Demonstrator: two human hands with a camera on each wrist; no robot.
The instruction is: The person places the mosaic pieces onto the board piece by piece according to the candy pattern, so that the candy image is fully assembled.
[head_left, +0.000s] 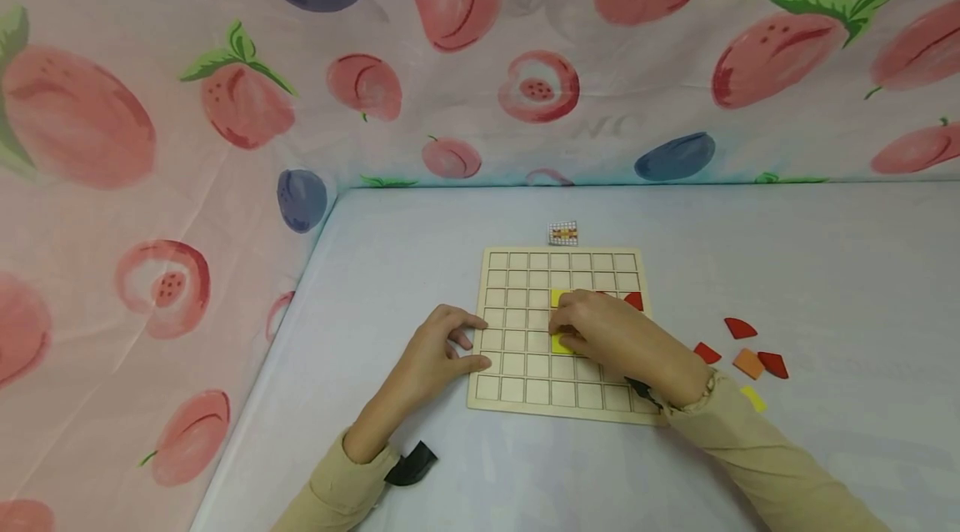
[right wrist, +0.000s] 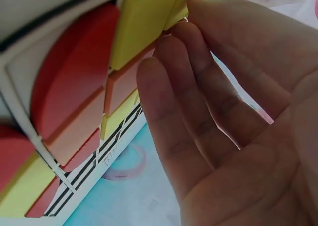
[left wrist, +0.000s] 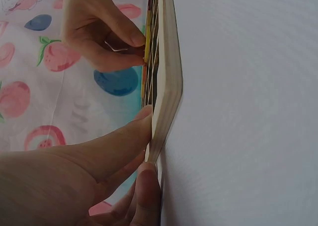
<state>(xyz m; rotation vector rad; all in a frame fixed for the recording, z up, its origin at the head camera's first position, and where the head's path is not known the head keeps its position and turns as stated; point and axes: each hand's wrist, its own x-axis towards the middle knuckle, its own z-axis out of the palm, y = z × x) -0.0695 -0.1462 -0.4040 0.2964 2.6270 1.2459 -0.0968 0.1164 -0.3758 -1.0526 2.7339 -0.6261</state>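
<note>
A wooden grid board (head_left: pixel 517 388) lies on the table, with coloured tiles in its right half. My left hand (head_left: pixel 438 344) rests thumb and fingertips at the board's left edge, as the left wrist view (left wrist: pixel 109 151) also shows. My right hand (head_left: pixel 611 328) reaches over the board's middle, thumb and curled fingertips at a yellow tile (right wrist: pixel 180 7). Beside it lie another yellow tile (right wrist: pixel 141 22), orange tiles (right wrist: pixel 129 79) and a red quarter-round tile (right wrist: pixel 79 72). Part of the pattern is hidden under the right hand in the head view.
Loose red quarter-round tiles (head_left: pixel 741 328), an orange tile (head_left: pixel 748 363) and a yellow tile (head_left: pixel 753 399) lie right of the board. A small printed pattern card (head_left: pixel 562 233) lies behind it. Fruit-print cloth (head_left: pixel 450 98) hangs along the back and left sides.
</note>
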